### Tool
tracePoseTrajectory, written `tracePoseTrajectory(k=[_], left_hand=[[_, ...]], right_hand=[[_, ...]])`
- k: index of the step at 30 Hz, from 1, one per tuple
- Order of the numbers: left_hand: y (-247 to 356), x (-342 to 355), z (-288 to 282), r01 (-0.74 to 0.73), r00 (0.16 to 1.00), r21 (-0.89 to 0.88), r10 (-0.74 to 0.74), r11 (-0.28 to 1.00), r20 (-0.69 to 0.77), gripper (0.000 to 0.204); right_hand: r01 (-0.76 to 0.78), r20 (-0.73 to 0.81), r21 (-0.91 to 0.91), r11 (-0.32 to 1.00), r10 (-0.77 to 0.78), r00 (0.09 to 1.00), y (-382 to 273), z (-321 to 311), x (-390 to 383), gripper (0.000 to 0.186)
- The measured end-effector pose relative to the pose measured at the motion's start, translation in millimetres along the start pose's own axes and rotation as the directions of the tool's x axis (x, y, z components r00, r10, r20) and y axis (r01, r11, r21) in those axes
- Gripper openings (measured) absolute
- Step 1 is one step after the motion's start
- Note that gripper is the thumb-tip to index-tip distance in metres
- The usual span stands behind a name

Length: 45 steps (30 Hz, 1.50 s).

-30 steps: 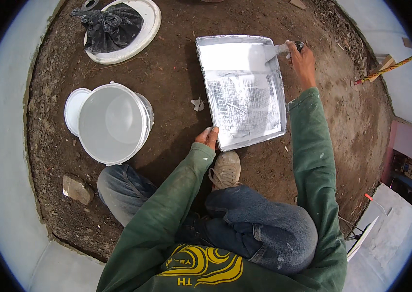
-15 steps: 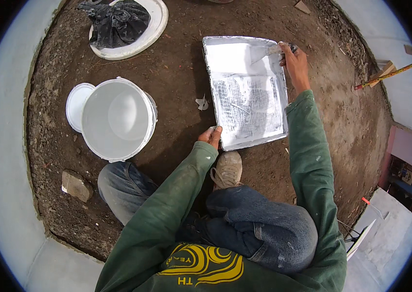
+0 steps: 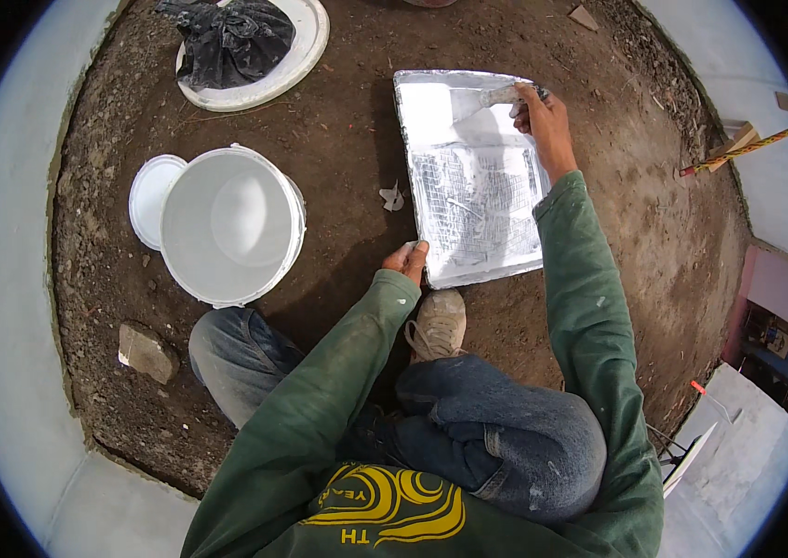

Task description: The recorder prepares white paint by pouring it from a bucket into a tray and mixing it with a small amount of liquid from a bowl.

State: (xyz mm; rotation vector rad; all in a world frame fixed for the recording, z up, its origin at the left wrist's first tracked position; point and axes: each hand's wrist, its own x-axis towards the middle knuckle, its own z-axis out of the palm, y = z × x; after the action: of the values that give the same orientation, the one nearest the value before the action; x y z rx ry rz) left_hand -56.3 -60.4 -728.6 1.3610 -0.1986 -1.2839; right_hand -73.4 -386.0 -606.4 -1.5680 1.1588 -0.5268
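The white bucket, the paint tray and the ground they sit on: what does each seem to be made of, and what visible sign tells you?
White bucket: probably plastic; smooth, even, slightly glossy walls and a thin rolled rim.
Paint tray: material hidden under wet white paint; the ribbed slope suggests moulded plastic or pressed metal.
Ground: bare brown soil, matt, crumbly, with clods and small stones.

The paint tray [image 3: 473, 177] now lies flatter and squarer on the soil than before. The right hand [image 3: 543, 116] (gripping a brush [image 3: 503, 94]) sits further over the tray's top edge.
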Motion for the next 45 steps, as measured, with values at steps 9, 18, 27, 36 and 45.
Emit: tracePoseTrajectory(k=[9,18,27,36,45], left_hand=[[3.2,-2.4,3.7,0.034,0.999,-0.122,-0.035,0.992,-0.003,0.034],[15.1,-7.9,6.8,0.029,0.999,-0.132,-0.031,0.991,-0.009,0.036],[18.0,-7.8,7.4,0.061,0.998,-0.025,-0.062,0.998,-0.031,0.038],[5.1,-2.5,8.4,0.071,0.997,-0.053,-0.072,0.996,-0.022,0.04],[28.5,-12.5,15.9,0.104,0.993,-0.107,-0.11,0.989,-0.047,0.04]], right_hand=[[0.017,0.058,-0.018,1.0,-0.016,0.998,-13.8,27.6,-8.1,0.03],[0.083,0.089,-0.095,0.992,-0.075,0.993,-21.9,56.1,-5.3,0.035],[0.207,0.101,-0.322,0.924,-0.184,0.978,-48.8,75.4,-20.4,0.041],[0.194,0.062,-0.194,0.962,-0.185,0.981,-57.7,31.4,-29.1,0.038],[0.083,-0.176,-0.617,0.782,-0.241,0.954,-45.4,-64.8,-2.3,0.044]])
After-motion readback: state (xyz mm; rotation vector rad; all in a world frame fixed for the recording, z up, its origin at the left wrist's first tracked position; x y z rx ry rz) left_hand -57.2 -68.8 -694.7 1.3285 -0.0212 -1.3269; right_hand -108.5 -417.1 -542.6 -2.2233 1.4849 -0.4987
